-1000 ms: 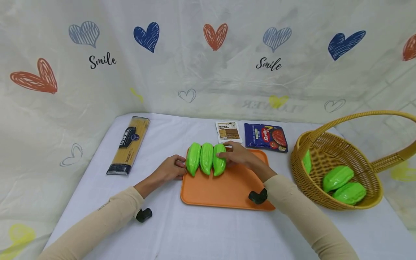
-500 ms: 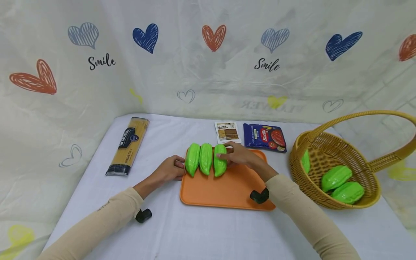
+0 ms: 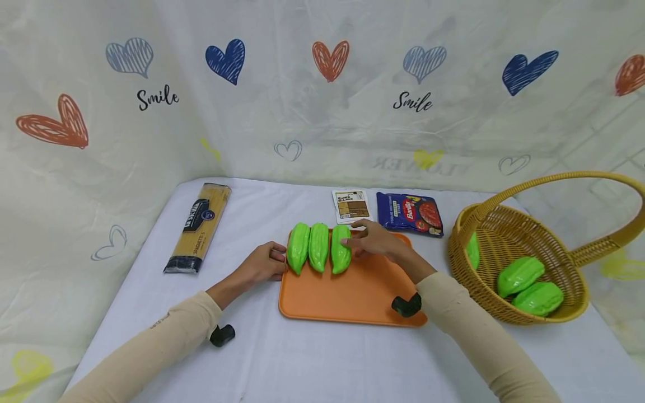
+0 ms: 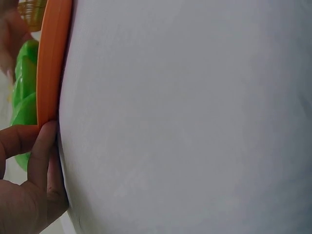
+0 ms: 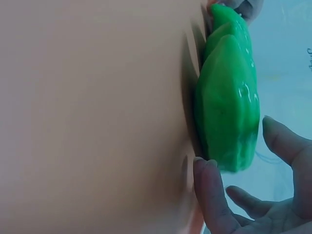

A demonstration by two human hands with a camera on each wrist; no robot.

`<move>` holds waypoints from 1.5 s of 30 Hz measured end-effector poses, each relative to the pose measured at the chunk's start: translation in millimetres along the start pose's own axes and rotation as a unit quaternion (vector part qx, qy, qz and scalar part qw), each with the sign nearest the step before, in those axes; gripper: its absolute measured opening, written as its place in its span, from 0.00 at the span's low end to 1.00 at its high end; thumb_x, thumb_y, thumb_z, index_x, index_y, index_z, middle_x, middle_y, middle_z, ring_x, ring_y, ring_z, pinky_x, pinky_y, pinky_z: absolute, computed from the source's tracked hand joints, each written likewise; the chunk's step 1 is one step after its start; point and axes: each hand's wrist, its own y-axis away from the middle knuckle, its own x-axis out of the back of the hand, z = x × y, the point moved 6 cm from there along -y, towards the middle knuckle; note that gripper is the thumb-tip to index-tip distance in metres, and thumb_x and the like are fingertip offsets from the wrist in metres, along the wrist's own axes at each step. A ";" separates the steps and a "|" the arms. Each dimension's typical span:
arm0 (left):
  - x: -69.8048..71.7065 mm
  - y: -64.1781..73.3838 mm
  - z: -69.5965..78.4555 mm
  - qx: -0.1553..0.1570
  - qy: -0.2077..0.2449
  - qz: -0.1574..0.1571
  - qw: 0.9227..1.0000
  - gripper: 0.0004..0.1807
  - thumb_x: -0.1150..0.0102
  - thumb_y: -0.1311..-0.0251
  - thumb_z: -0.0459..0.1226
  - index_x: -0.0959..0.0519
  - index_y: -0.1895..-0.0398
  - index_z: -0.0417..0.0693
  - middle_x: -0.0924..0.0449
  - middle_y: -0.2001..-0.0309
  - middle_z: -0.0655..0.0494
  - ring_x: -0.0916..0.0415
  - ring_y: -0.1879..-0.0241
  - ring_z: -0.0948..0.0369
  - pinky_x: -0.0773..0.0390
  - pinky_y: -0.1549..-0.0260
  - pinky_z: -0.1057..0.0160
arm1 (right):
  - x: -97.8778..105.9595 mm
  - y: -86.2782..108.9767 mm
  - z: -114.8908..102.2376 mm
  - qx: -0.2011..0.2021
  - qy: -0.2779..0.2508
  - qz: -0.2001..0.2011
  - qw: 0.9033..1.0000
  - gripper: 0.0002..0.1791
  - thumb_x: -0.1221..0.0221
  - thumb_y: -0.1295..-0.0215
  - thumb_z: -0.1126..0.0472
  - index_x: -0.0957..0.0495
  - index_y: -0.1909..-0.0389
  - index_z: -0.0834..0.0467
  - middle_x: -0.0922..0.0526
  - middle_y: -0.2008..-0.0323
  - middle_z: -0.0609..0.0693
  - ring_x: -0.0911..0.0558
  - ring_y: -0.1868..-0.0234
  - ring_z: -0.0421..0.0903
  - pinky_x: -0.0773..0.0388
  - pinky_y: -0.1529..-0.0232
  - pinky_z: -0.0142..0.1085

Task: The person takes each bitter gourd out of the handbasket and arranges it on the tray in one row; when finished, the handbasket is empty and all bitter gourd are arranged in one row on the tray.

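Three glossy green ridged fruits (image 3: 318,246) with pointed ends lie side by side along the upper left of an orange tray (image 3: 347,296). My left hand (image 3: 261,263) is at the tray's left edge; in the left wrist view its fingertips (image 4: 48,129) pinch the rim. My right hand (image 3: 377,240) is at the rightmost fruit (image 3: 341,250), its thumb overlapping that fruit's right side in the head view. The right wrist view shows the thumb (image 5: 282,141) and fingers spread around the blunt end of the nearest fruit (image 5: 228,105), with a gap at the thumb.
A wicker basket (image 3: 461,268) with an arched handle stands right of the tray, holding several more green fruits (image 3: 538,298). Behind the tray lie a small white-and-brown packet (image 3: 352,206) and a blue Barilla pouch (image 3: 409,214). A spaghetti pack (image 3: 198,228) lies at the left.
The rightmost fruit has shifted slightly right, leaving a narrow gap beside the middle one. My right hand has drawn a little to the right, its thumb nearer the fruit's edge. My left hand stays put.
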 end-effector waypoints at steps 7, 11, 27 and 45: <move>-1.6 -0.4 -0.4 0.002 0.005 -0.001 1.000 0.28 0.39 0.42 0.30 0.31 0.36 0.38 0.28 0.51 0.46 0.22 0.58 0.56 0.13 0.61 0.62 | 21.9 17.5 5.3 -0.004 0.016 0.007 1.000 0.43 0.37 0.32 0.48 0.44 0.24 0.62 0.28 0.38 0.69 0.15 0.51 0.59 0.14 0.50 0.48; -1.4 -0.2 -0.2 0.008 0.000 0.002 1.000 0.28 0.39 0.41 0.30 0.31 0.36 0.40 0.27 0.50 0.46 0.22 0.57 0.56 0.13 0.61 0.62 | 38.7 36.1 10.9 0.003 0.042 0.009 0.999 0.43 0.37 0.33 0.45 0.42 0.25 0.62 0.26 0.38 0.66 0.16 0.49 0.58 0.14 0.48 0.48; -1.5 0.0 0.1 0.006 -0.001 0.007 1.000 0.28 0.39 0.41 0.30 0.31 0.36 0.39 0.27 0.50 0.45 0.21 0.58 0.57 0.13 0.61 0.62 | 88.5 139.3 35.5 0.031 0.086 0.025 0.996 0.37 0.37 0.31 0.50 0.37 0.31 0.66 0.20 0.46 0.62 0.17 0.53 0.52 0.13 0.58 0.42; -2.7 -0.9 -1.0 0.009 -0.007 0.013 1.000 0.28 0.38 0.41 0.30 0.30 0.36 0.40 0.26 0.50 0.46 0.21 0.57 0.57 0.13 0.61 0.62 | 191.8 198.9 75.6 0.012 0.153 0.044 0.987 0.29 0.48 0.23 0.54 0.39 0.30 0.68 0.24 0.42 0.66 0.15 0.56 0.39 0.13 0.59 0.38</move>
